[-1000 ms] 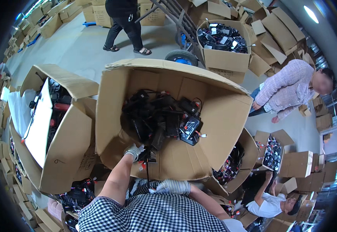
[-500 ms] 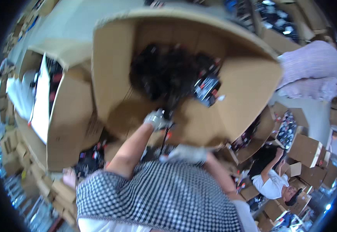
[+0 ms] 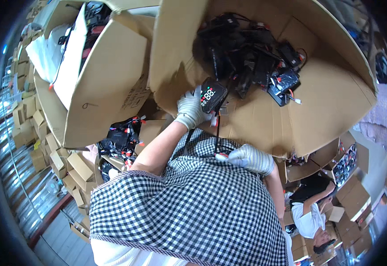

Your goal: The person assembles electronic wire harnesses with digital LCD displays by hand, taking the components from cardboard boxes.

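Observation:
My left hand [image 3: 191, 109], in a white knitted glove, is closed on a small black display unit [image 3: 213, 95] with white digits and red and green marks on its face. A black cable [image 3: 218, 131] hangs from the unit toward my right hand [image 3: 252, 160]. That hand, gloved too, is closed at the cable's end, pinching a red and white connector [image 3: 221, 156] in front of my checked apron [image 3: 193, 199]. Just beyond the left hand, a large open cardboard box [image 3: 331, 108] holds a heap of black display units with cables [image 3: 251, 53]. One unit there carries clear film [image 3: 284, 84].
Another open carton [image 3: 104, 84] stands at left, with white plastic film [image 3: 47, 55] in it. Black cabled parts [image 3: 120, 137] lie below it. At lower right sits a person in a white shirt [image 3: 308, 221], among cartons [image 3: 355, 195]. A purple cloth [image 3: 382, 119] lies at far right.
My left hand has come up with the display unit, its face now in plain sight. The right hand has moved a little to the right. The view has shifted, and the big box appears further right.

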Tool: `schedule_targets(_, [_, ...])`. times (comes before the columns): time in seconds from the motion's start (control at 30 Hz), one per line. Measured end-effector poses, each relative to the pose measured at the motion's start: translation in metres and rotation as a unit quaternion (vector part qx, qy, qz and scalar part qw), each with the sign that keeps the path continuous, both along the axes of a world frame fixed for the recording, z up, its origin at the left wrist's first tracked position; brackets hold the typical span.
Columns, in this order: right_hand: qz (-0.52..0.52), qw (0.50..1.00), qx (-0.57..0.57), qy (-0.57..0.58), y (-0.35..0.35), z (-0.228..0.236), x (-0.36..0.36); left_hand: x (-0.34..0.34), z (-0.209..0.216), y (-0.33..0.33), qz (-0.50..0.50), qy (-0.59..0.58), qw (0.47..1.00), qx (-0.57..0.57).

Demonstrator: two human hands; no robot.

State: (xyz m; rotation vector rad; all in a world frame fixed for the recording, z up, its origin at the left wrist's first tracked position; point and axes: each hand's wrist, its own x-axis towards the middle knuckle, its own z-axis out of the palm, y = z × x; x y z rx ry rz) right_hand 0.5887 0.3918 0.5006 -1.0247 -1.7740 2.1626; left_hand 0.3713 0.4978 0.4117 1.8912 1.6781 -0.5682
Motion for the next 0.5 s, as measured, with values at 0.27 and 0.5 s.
schedule_targets(0.27, [-0.184,0.967,-0.169,-0.043,-0.014,-0.018,0.035,-0.033,0.054,-0.040,0.063,-0.249,0.913,0.318])
schedule_targets(0.5, [-0.346,0.910,-0.215,-0.077,-0.031,-0.095,0.079,-0.074,0.065,-0.074,0.261,-0.322,0.871,0.265])
